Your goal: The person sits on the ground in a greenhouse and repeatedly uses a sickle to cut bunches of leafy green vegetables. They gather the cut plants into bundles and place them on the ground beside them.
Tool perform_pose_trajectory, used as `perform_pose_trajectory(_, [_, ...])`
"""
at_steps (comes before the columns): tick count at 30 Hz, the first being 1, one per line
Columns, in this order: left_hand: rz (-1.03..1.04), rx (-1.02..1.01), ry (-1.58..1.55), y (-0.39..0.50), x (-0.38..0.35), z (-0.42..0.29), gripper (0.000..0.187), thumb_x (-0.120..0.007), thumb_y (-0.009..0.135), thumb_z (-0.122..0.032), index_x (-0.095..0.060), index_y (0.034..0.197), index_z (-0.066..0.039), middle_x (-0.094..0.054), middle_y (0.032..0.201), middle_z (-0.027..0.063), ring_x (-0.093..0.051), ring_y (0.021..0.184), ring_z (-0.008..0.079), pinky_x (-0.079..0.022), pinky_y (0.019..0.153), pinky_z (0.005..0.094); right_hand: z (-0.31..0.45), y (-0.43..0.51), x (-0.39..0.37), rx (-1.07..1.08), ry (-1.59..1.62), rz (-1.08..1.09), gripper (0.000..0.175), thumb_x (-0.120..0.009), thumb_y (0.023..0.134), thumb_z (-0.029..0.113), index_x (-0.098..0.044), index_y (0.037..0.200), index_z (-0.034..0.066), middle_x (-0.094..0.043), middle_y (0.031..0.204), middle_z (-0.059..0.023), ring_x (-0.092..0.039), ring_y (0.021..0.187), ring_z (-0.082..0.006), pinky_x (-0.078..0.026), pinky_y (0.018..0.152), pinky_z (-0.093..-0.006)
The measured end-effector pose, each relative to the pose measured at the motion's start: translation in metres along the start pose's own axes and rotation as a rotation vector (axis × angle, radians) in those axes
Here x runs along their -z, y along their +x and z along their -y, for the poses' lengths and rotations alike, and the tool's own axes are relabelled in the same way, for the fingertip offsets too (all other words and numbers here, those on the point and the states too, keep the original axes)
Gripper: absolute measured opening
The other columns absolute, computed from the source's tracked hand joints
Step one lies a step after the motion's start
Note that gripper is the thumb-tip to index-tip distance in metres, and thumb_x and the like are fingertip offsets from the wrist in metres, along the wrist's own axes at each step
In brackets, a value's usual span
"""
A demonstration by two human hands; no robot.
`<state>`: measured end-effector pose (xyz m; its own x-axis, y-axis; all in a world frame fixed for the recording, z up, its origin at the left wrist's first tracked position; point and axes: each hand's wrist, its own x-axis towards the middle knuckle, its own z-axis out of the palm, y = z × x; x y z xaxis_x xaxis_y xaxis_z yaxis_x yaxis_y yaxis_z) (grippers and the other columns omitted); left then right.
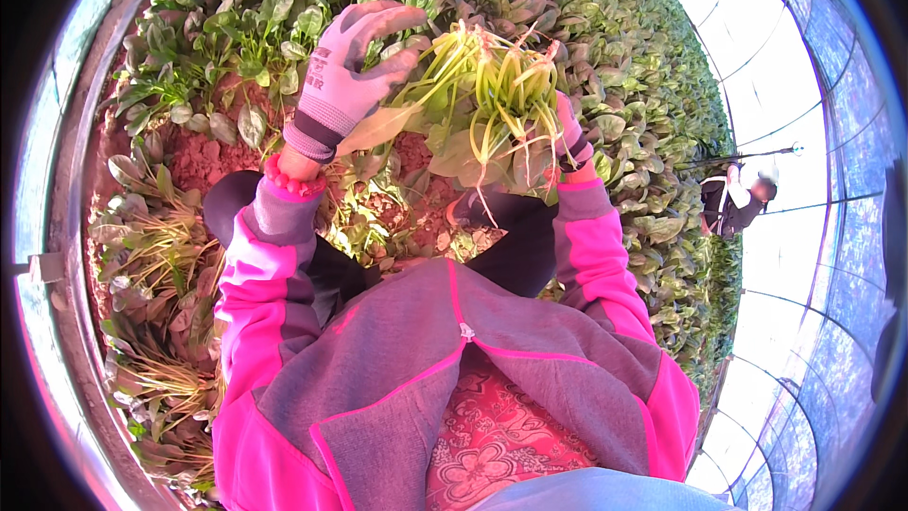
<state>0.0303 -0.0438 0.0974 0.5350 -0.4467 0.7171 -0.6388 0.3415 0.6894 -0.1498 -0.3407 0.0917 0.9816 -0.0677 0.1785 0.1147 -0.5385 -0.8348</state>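
A bunch of uprooted spinach plants [507, 81] hangs before me, pale roots upward and outward, leaves lower down. At its right side is my right hand [567, 128], in a pale knitted glove with a dark wrist band, closed on the bunch; its fingers are mostly hidden behind the stems. On the left, my left hand [362, 67], gloved likewise, is raised with fingers spread and curved towards the bunch, nothing gripped in it. A large leaf [379, 128] extends from the bunch below that hand. Reddish soil [418, 163] shows beneath, between my bent knees.
Dense leafy spinach [638, 50] grows ahead and to the right. Several pulled bunches [167, 241] lie along the left, beside a long edge rail [71, 213]. Another person [738, 199] is at the far right, near the greenhouse's translucent wall [773, 284].
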Motion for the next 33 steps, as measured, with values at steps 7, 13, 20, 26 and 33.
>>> perform_pose_trajectory(7, [0.017, -0.441, 0.449, 0.016, -0.01, -0.022, 0.047, -0.072, 0.069, -0.032, -0.062, 0.114, -0.019, -0.053, 0.127, 0.0089, -0.049, 0.115, 0.0324, -0.037, 0.096, 0.0452, 0.008, 0.007, -0.003, 0.024, -0.136, 0.113, 0.073, -0.085, 0.06, 0.01, -0.052, 0.124, -0.0016, -0.064, 0.108, -0.0073, -0.058, 0.097, -0.0125, -0.047, 0.086, -0.0291])
perform_pose_trajectory(13, [0.065, -0.519, 0.46, 0.016, -0.008, -0.022, 0.032, -0.072, 0.065, -0.02, -0.066, 0.096, -0.016, -0.059, 0.12, 0.0082, -0.052, 0.113, 0.033, -0.041, 0.093, 0.0462, 0.01, 0.009, -0.005, -0.055, -0.088, 0.225, 0.063, -0.08, 0.066, 0.008, -0.053, 0.122, -0.0023, -0.064, 0.109, -0.009, -0.058, 0.098, -0.012, -0.046, 0.089, -0.0291])
perform_pose_trajectory(20, [-0.124, -0.098, 0.243, -0.002, 0.026, -0.012, 0.016, -0.065, 0.077, -0.009, -0.067, 0.092, -0.004, -0.062, 0.104, 0.0078, -0.058, 0.097, 0.021, -0.046, 0.084, 0.0302, 0.014, 0.003, -0.007, 0.056, -0.289, 0.02, 0.057, -0.077, 0.065, 0.007, -0.057, 0.117, -0.0003, -0.065, 0.105, -0.015, -0.062, 0.097, -0.0243, -0.047, 0.085, -0.0323])
perform_pose_trajectory(26, [-0.013, 0.157, 0.013, -0.034, 0.023, 0.007, 0.024, -0.068, 0.078, -0.008, -0.064, 0.101, -0.001, -0.061, 0.106, 0.0089, -0.06, 0.095, 0.0169, -0.047, 0.083, 0.0286, 0.031, 0.009, -0.007, 0.2, -0.545, -0.06, 0.049, -0.077, 0.063, 0.015, -0.061, 0.108, 0.0037, -0.064, 0.099, -0.0143, -0.059, 0.096, -0.034, -0.047, 0.085, -0.0387])
perform_pose_trajectory(33, [-0.088, 0.645, -0.147, -0.046, -0.013, 0.028, 0.036, -0.069, 0.074, -0.015, -0.06, 0.105, 0.002, -0.061, 0.103, 0.0092, -0.06, 0.09, 0.0192, -0.048, 0.083, 0.0291, 0.043, 0.014, -0.016, 0.306, -0.892, -0.159, 0.046, -0.07, 0.061, 0.012, -0.063, 0.106, 0.015, -0.064, 0.096, -0.0066, -0.058, 0.099, -0.0286, -0.036, 0.099, -0.0418])
